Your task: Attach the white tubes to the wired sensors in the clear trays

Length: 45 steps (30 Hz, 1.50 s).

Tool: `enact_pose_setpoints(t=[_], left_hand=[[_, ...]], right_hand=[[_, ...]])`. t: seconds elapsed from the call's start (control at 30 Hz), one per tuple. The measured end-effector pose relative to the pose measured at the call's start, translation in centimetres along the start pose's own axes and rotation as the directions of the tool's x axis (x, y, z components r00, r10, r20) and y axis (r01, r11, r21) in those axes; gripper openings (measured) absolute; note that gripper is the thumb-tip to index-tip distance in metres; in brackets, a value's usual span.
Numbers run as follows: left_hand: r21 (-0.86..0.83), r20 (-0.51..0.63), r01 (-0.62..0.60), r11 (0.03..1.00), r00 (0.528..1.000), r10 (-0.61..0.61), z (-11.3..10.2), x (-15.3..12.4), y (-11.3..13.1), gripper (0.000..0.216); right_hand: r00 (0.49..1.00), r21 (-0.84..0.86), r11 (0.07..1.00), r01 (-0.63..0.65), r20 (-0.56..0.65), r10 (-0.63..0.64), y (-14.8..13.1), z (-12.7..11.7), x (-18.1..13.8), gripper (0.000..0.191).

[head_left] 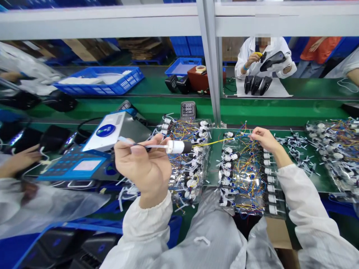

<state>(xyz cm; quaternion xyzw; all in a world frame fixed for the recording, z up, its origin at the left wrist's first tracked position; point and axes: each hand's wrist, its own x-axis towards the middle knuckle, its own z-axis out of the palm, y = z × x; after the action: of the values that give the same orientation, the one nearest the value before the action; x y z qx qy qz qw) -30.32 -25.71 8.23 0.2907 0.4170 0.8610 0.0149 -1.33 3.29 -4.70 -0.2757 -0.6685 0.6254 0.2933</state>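
Observation:
My left hand point(144, 164) is raised, its fingers closed round a small white-and-black motor point(177, 147) by its thin white tube end. Yellow wires point(213, 142) run from the black end of the motor to the right, stretched over the tray. At their far end my right hand point(265, 138) pinches thin coloured wires between thumb and fingertips. Below it lies a clear plastic tray point(244, 200) with rows of similar motors and tangled wires. Another filled tray point(206, 164) sits just right of my left hand.
White tube pieces point(301, 151) lie scattered right of the tray, before another tray of motors point(335, 149). A blue-and-white instrument point(103, 130) stands at left, near a co-worker's hand point(21, 160). A metal post point(210, 63) rises ahead. Across the bench a person point(262, 59) handles black parts.

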Motion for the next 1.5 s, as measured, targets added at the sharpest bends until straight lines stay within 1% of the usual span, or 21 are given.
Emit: enact_pose_setpoints(t=[0.07,0.13,0.23,0.33,0.4,0.47,0.57,0.6,0.63,0.67,0.73,0.8,0.87,0.9,0.97,1.0,1.07,1.13,1.3,1.4,1.5], left_hand=[[-0.005,0.013,0.054,0.999,0.998,-0.054,-0.8,-0.3,-0.1,0.031],[-0.028,0.026,0.108,0.994,0.994,-0.107,-1.4,-0.6,-0.2,0.025],[-0.109,0.011,0.216,0.97,0.976,-0.216,-1.5,-1.2,-0.4,0.031],[-0.171,0.023,0.292,0.941,0.956,-0.292,-1.0,-2.0,-0.6,0.036],[-0.149,0.088,0.32,0.936,0.947,-0.31,-0.6,-2.7,-0.9,0.034],[-0.08,0.171,0.333,0.939,0.933,-0.317,-0.3,-3.6,-1.1,0.033],[0.049,0.273,0.336,0.94,0.901,-0.337,0.0,-5.1,-1.4,0.031],[0.087,0.298,0.337,0.938,0.889,-0.347,0.0,-5.6,-1.5,0.03],[0.12,0.327,0.337,0.934,0.875,-0.358,0.0,-6.1,-1.5,0.029],[0.151,0.362,0.334,0.93,0.857,-0.366,0.0,-6.6,-1.5,0.027],[0.198,0.451,0.329,0.923,0.805,-0.384,0.1,-7.5,-1.4,0.022],[0.229,0.545,0.346,0.91,0.729,-0.414,0.2,-8.2,-1.0,0.02],[0.258,0.61,0.373,0.891,0.653,-0.45,0.4,-8.8,-0.4,0.021],[0.272,0.63,0.369,0.889,0.63,-0.454,0.5,-9.0,-0.1,0.021],[0.299,0.659,0.293,0.908,0.625,-0.419,0.6,-9.3,0.3,0.016],[0.309,0.671,0.234,0.922,0.633,-0.386,0.6,-9.4,0.4,0.013],[0.312,0.693,0.129,0.941,0.647,-0.318,0.5,-9.7,0.5,0.009],[0.313,0.708,0.078,0.947,0.646,-0.287,0.3,-10.0,0.3,0.007],[0.321,0.725,0.041,0.946,0.632,-0.274,-0.3,-10.7,-0.1,0.005],[0.315,0.726,0.039,0.948,0.634,-0.267,-0.3,-10.9,-0.1,0.006],[0.305,0.733,0.043,0.952,0.628,-0.263,-0.1,-10.9,-0.1,0.007]], right_hand=[[0.997,0.131,0.991,-0.038,0.068,0.029,-0.4,0.2,-0.5,0.032],[0.995,0.249,0.967,-0.058,0.092,0.036,-0.8,0.2,-0.7,0.03],[0.999,0.314,0.949,-0.033,0.019,0.029,-1.4,-0.4,-0.6,0.029],[0.996,0.156,0.988,-0.006,-0.084,0.02,-1.6,-1.3,-0.3,0.026],[0.985,-0.013,1.0,0.018,-0.171,-0.02,-1.9,-1.6,-0.1,0.026],[0.947,-0.14,0.986,0.095,-0.292,-0.132,-2.6,-1.4,0.0,0.028],[0.825,-0.236,0.929,0.284,-0.434,-0.362,-4.8,0.3,-0.6,0.027],[0.789,-0.245,0.908,0.34,-0.451,-0.418,-5.8,1.3,-1.1,0.026],[0.771,-0.237,0.892,0.385,-0.449,-0.451,-7.0,2.5,-1.9,0.026],[0.77,-0.222,0.884,0.411,-0.434,-0.467,-8.1,3.7,-2.8,0.023],[0.828,-0.198,0.89,0.412,-0.327,-0.456,-10.3,6.6,-5.2,0.017],[0.898,-0.136,0.917,0.376,-0.191,-0.396,-11.7,9.5,-7.9,0.019],[0.95,0.007,0.95,0.311,-0.032,-0.311,-12.3,12.0,-10.3,0.022],[0.965,0.097,0.962,0.255,0.031,-0.259,-12.3,13.1,-11.3,0.028],[0.977,0.226,0.959,0.172,0.083,-0.195,-11.7,14.7,-12.9,0.033],[0.98,0.245,0.956,0.163,0.071,-0.185,-11.3,15.2,-13.5,0.031],[0.981,0.206,0.961,0.186,0.015,-0.193,-10.3,15.9,-14.3,0.021],[0.981,0.157,0.968,0.195,-0.026,-0.193,-9.5,16.1,-14.8,0.017],[0.983,0.206,0.962,0.181,-0.048,-0.174,-8.2,16.5,-15.7,0.023],[0.988,0.212,0.965,0.153,-0.054,-0.145,-7.9,16.8,-16.0,0.019],[0.995,0.291,0.952,0.099,-0.047,-0.089,-7.8,17.0,-16.0,0.012]])
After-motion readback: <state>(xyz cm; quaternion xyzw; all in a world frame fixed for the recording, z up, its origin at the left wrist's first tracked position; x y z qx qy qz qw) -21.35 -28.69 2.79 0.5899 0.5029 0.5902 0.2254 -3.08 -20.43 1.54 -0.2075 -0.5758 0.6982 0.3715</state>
